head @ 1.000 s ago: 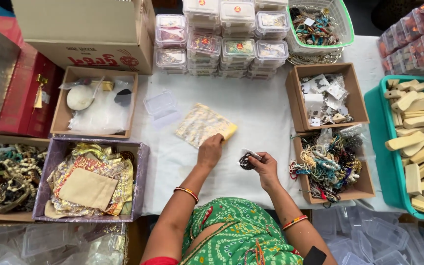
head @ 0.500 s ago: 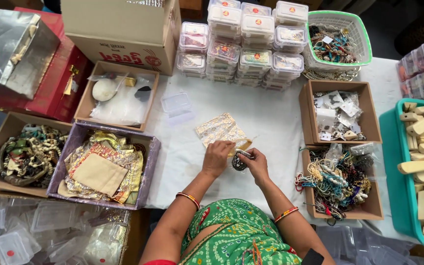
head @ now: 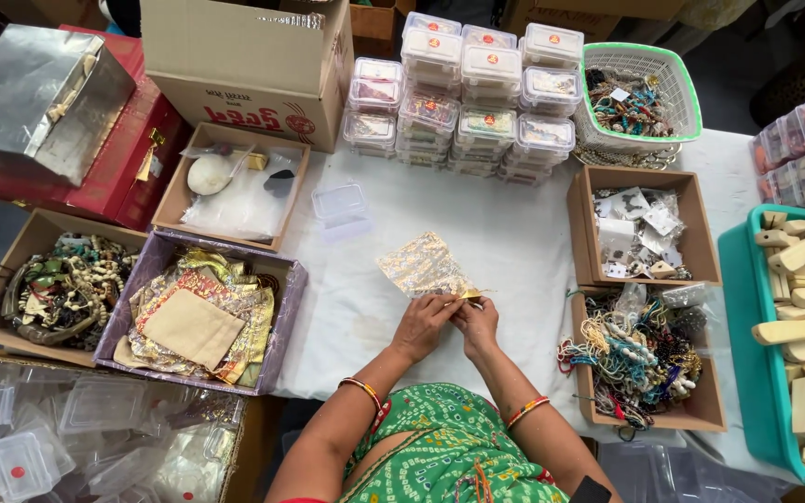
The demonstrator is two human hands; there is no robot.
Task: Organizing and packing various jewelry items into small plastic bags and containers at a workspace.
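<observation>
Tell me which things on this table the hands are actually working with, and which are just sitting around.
In hand:
left hand
right hand
gold pouch

Lying about:
stacked clear boxes
green basket
small empty clear box
box of pouches
box of beaded strings
teal tray of wooden pieces

We note a shiny gold-and-silver foil pouch [head: 424, 270], flat and roughly square, pinched at its near corner by the fingers of both hands [head: 452, 321]. Beyond the fingertips, a small clear plastic lidded box [head: 339, 201] lies alone on the white cloth. Farther out, stacked clear plastic boxes with round red-orange labels [head: 463, 93] stand in rows. Far left of them, a large brown cardboard carton with red print [head: 244, 70]. Left of the fingers, a purple tray of gold foil pouches [head: 199, 312]. Right, brown cardboard boxes hold small clear packets [head: 640, 228].
</observation>
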